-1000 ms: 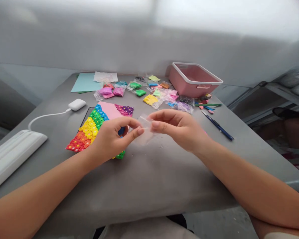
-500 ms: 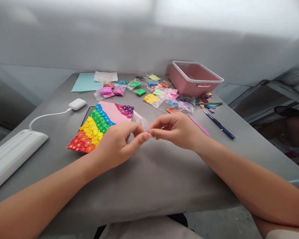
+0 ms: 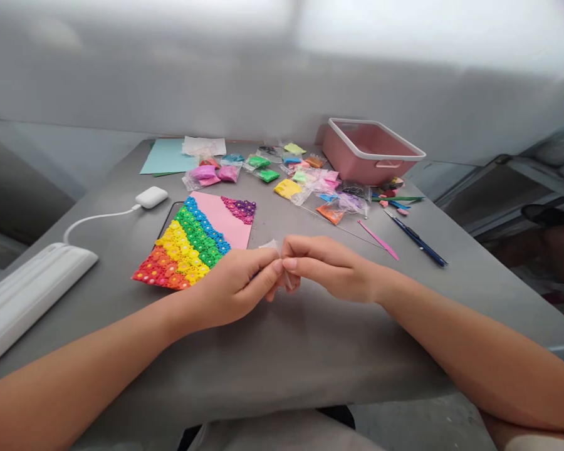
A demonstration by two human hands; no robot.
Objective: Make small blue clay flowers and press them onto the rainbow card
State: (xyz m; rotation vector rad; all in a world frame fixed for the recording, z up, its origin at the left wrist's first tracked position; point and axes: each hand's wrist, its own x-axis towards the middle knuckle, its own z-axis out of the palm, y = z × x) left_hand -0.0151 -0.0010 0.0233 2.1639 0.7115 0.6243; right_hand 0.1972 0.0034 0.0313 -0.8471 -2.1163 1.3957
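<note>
One clear bag [image 3: 271, 244] is pinched above the bench [image 3: 310, 357] by both the left hand [image 3: 235, 283] and right hand [image 3: 333, 268], lying at about three o'clock from the former and nine from the latter, neither nearer, its long axis concealed and not determinable.
</note>
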